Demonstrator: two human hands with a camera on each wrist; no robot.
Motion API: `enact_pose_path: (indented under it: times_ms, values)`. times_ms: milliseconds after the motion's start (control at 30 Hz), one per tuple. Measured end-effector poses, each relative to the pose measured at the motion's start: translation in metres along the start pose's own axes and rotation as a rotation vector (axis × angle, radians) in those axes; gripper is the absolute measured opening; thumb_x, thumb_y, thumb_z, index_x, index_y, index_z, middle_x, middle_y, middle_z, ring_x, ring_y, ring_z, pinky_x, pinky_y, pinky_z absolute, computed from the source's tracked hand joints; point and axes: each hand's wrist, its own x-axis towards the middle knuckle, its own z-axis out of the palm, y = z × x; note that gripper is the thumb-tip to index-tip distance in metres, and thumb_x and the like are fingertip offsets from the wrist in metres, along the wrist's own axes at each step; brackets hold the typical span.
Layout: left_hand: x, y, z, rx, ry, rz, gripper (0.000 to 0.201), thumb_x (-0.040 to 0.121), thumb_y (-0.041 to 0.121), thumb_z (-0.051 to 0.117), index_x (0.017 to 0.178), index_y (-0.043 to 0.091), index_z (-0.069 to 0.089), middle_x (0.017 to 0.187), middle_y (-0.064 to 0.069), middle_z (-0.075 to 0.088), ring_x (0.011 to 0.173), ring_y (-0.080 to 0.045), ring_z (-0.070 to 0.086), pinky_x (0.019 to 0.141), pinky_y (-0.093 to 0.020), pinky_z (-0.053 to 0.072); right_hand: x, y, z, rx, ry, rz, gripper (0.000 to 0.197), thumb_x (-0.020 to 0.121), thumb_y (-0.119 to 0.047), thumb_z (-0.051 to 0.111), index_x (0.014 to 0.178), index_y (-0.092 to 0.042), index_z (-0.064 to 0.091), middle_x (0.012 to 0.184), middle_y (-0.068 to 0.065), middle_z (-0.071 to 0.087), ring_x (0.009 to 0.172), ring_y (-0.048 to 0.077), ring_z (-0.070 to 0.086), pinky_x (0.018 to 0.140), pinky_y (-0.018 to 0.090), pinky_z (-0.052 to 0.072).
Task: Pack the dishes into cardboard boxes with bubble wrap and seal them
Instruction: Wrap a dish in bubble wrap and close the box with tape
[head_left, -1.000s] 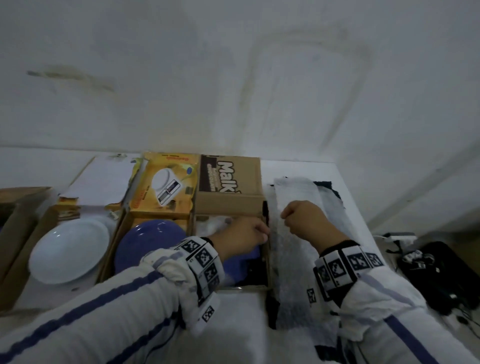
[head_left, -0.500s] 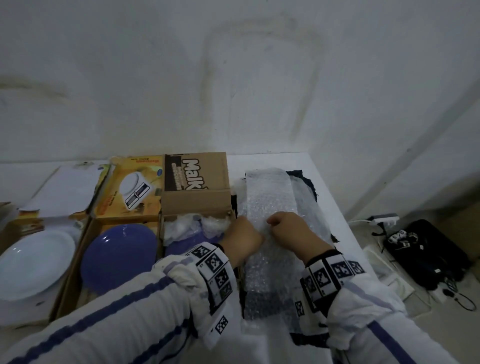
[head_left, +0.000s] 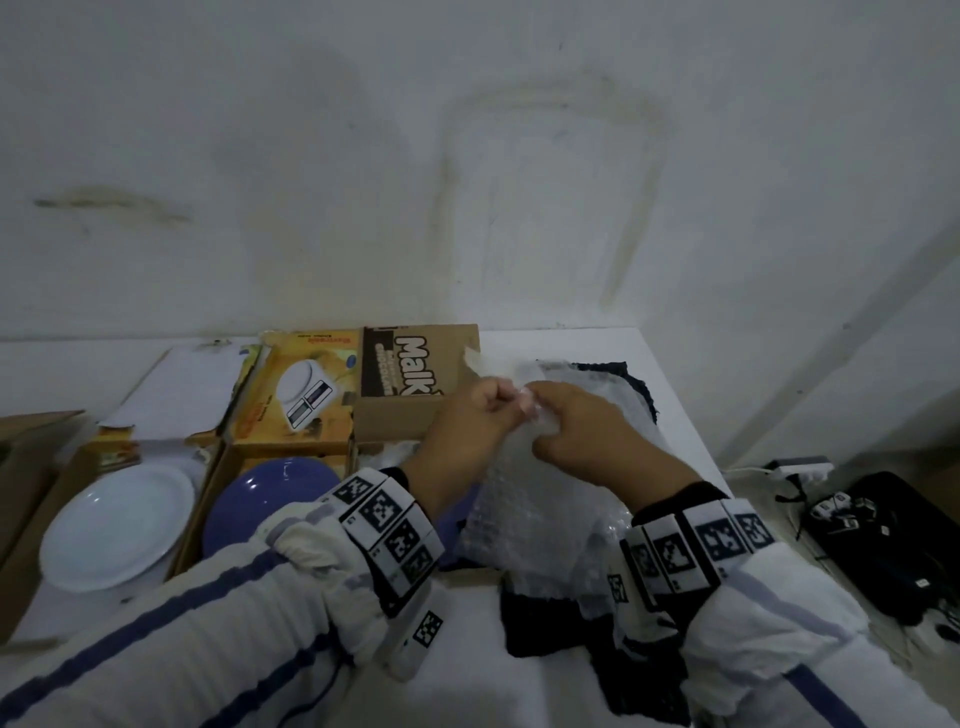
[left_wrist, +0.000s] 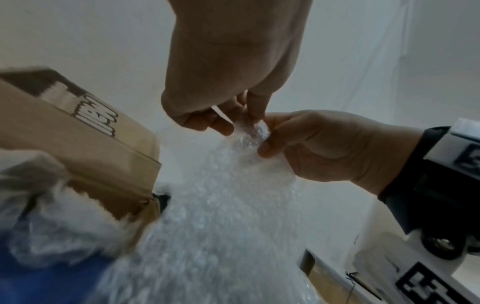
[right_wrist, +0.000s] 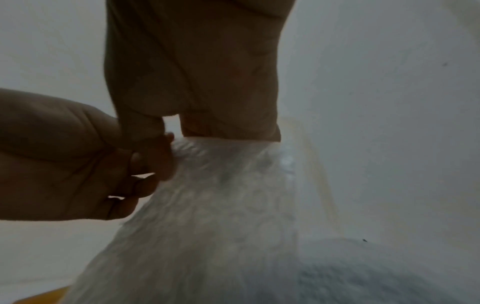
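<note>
Both hands meet over the table's right half and pinch the top edge of a clear bubble wrap sheet (head_left: 530, 514), which hangs lifted beneath them. My left hand (head_left: 506, 402) grips it from the left and my right hand (head_left: 536, 411) from the right. The left wrist view shows the left hand (left_wrist: 235, 121) and the right hand (left_wrist: 262, 135) pinching the bubble wrap (left_wrist: 228, 205). The brown Malkist box (head_left: 410, 379) stands open just left, holding a wrapped blue dish (left_wrist: 39, 277). A blue plate (head_left: 260, 509) and a white plate (head_left: 117, 525) lie in open boxes further left.
A dark cloth (head_left: 545, 623) lies on the white table (head_left: 675, 415) under the sheet. The table's right edge is close to my right arm. On the floor beyond it are a power strip (head_left: 800, 467) and a black bag (head_left: 904, 561). A wall rises behind the boxes.
The bubble wrap lay flat on the table under both hands. The hands have since come together and raised its far edge, bunching it between their fingertips.
</note>
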Motion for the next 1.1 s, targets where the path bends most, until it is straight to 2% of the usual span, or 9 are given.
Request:
enact_pose_path:
  times_ms: [100, 233, 333, 433, 500, 600, 767, 867, 1100]
  values:
    - [-0.003, 0.011, -0.019, 0.197, 0.097, 0.151, 0.029, 0.079, 0.03, 0.074, 0.099, 0.032, 0.053, 0.106, 0.006, 0.055, 0.097, -0.011, 0.053, 0.079, -0.024, 0.045, 0.002, -0.019, -0.009, 0.02, 0.148, -0.089, 0.027, 0.088, -0.007, 0.05, 0.11, -0.017, 0.062, 0.097, 0.008, 0.066, 0.091, 0.026, 0.059, 0.063, 0.024, 0.037]
    - [-0.002, 0.012, -0.056, 0.48, 0.067, 0.212, 0.083, 0.066, 0.038, 0.082, 0.133, 0.041, 0.033, 0.128, 0.013, 0.038, 0.122, -0.009, 0.037, 0.101, -0.029, 0.036, 0.003, -0.041, -0.021, 0.102, 0.143, -0.176, 0.017, 0.085, -0.012, 0.057, 0.101, -0.012, 0.062, 0.098, 0.009, 0.066, 0.089, 0.024, 0.058, 0.062, 0.028, 0.039]
    - [0.0, 0.006, -0.077, 0.626, 0.039, 0.167, 0.069, 0.06, 0.051, 0.077, 0.118, 0.047, 0.039, 0.112, 0.013, 0.053, 0.109, -0.011, 0.051, 0.099, -0.039, 0.041, 0.006, -0.055, -0.023, 0.156, 0.135, -0.201, 0.011, 0.083, -0.013, 0.061, 0.092, -0.007, 0.059, 0.089, 0.01, 0.064, 0.084, 0.026, 0.057, 0.066, 0.032, 0.044]
    - [-0.005, 0.0, -0.093, 0.432, -0.082, 0.015, 0.056, 0.068, 0.031, 0.082, 0.113, 0.032, 0.051, 0.105, 0.012, 0.06, 0.101, -0.01, 0.06, 0.085, -0.028, 0.047, 0.01, -0.065, -0.018, 0.216, 0.149, -0.173, 0.01, 0.082, -0.013, 0.062, 0.081, -0.014, 0.052, 0.072, -0.003, 0.053, 0.072, 0.016, 0.049, 0.058, 0.025, 0.038]
    - [-0.008, -0.003, -0.104, 0.326, -0.124, -0.076, 0.067, 0.062, 0.032, 0.083, 0.121, 0.018, 0.055, 0.112, 0.002, 0.066, 0.105, -0.016, 0.064, 0.087, -0.032, 0.053, 0.015, -0.069, -0.012, 0.23, 0.144, -0.159, 0.02, 0.082, -0.013, 0.063, 0.073, -0.019, 0.046, 0.068, -0.008, 0.047, 0.065, 0.01, 0.044, 0.054, 0.022, 0.034]
    - [-0.015, -0.01, -0.12, 0.239, -0.184, -0.201, 0.042, 0.074, 0.015, 0.078, 0.113, 0.011, 0.064, 0.11, -0.009, 0.07, 0.102, -0.023, 0.066, 0.091, -0.037, 0.053, 0.021, -0.07, -0.001, 0.264, 0.126, -0.129, 0.035, 0.082, -0.012, 0.065, 0.067, -0.026, 0.037, 0.068, -0.01, 0.045, 0.062, 0.003, 0.04, 0.053, 0.021, 0.031]
    - [-0.015, -0.03, -0.147, 0.163, -0.103, -0.422, 0.024, 0.083, 0.008, 0.069, 0.106, 0.007, 0.064, 0.112, -0.018, 0.068, 0.102, -0.034, 0.064, 0.088, -0.047, 0.051, 0.035, -0.056, 0.023, 0.42, 0.073, 0.027, 0.026, 0.08, -0.018, 0.069, 0.074, -0.026, 0.045, 0.079, -0.006, 0.054, 0.078, 0.014, 0.053, 0.065, 0.027, 0.044]
    - [-0.01, -0.038, -0.159, 0.008, 0.073, -0.499, 0.034, 0.083, 0.001, 0.065, 0.115, 0.01, 0.057, 0.114, -0.014, 0.064, 0.104, -0.033, 0.061, 0.083, -0.047, 0.054, 0.037, -0.047, 0.034, 0.594, -0.02, 0.179, 0.016, 0.082, -0.013, 0.065, 0.097, -0.013, 0.06, 0.098, 0.008, 0.065, 0.092, 0.027, 0.064, 0.082, 0.044, 0.055]
    - [-0.008, -0.067, -0.153, 0.472, 0.155, -0.269, 0.04, 0.079, 0.003, 0.068, 0.113, 0.015, 0.05, 0.108, -0.004, 0.058, 0.099, -0.022, 0.057, 0.076, -0.028, 0.048, 0.042, -0.033, 0.08, 0.18, -0.137, 0.332, 0.05, 0.085, -0.002, 0.049, 0.131, -0.016, 0.036, 0.115, 0.015, 0.057, 0.102, 0.03, 0.057, 0.08, 0.035, 0.049]
